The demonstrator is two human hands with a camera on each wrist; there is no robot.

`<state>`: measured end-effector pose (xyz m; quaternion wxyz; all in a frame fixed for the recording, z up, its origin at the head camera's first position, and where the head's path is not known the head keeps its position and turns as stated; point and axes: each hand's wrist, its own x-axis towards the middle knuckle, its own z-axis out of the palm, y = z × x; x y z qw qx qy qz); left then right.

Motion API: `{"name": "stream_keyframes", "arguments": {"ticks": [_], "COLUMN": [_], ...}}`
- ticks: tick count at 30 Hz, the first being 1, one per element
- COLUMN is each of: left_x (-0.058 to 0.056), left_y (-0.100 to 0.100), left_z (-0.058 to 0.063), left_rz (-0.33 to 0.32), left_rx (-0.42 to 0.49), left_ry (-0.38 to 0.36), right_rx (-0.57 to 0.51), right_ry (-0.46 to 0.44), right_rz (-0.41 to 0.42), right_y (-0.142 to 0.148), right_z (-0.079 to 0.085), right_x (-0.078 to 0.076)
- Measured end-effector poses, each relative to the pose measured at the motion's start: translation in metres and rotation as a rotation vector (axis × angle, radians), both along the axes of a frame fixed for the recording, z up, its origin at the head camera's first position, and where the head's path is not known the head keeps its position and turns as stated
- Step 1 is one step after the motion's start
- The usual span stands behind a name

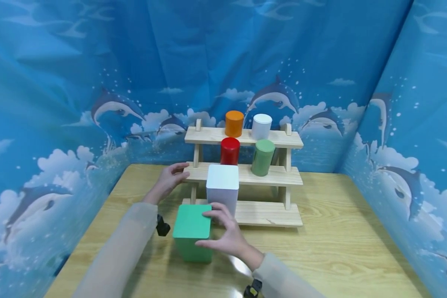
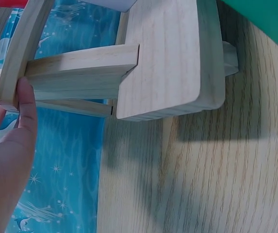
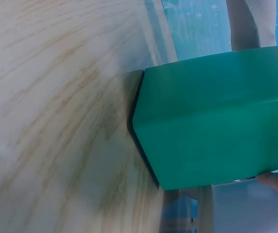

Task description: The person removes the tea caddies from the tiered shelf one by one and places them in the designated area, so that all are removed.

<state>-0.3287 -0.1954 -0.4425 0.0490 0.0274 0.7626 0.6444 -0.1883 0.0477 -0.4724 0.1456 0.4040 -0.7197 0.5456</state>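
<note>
So the green box (image 1: 191, 221) is under the right hand (image 1: 227, 236), which has it gripped at the right side: thumb across the front, fingers by the back edge of the top. Can't tell if its base is flat on the table (image 1: 339, 248) or a hair above it.

Just beyond the right hand's fingers there's a white box (image 1: 222, 180), upright, lower part hidden. It's in front of a three-tier wooden stand (image 1: 245, 176). The left hand (image 1: 167, 180) is farther forward, pinching the left end of the stand's middle board between thumb and fingers.

To the right of the left hand, that same board has a red cylinder (image 1: 229, 151) partly behind the white box, plus a green cylinder (image 1: 262, 159). Farther out from both hands, the top board carries an orange cylinder (image 1: 234, 124) and a white cylinder (image 1: 261, 126). Beyond everything hangs a blue dolphin backdrop (image 1: 208, 49), which also runs down both sides.
</note>
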Motion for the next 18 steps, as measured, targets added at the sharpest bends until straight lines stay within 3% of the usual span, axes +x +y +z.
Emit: {"name": "stream_keyframes", "arguments": {"ticks": [7, 18], "left_x": [0.0017, 0.0015], "left_y": [0.0004, -0.0001], "left_z": [0.0001, -0.0009], "left_rz": [0.001, -0.014], "left_rx": [-0.003, 0.028], "left_ry": [0.009, 0.01], "right_rx": [-0.023, 0.061], "right_ry": [-0.026, -0.019], "right_rz": [0.005, 0.011], "right_y": [-0.0052, -0.0051], "right_z": [-0.0042, -0.0018], "right_x": [0.0007, -0.0011]}}
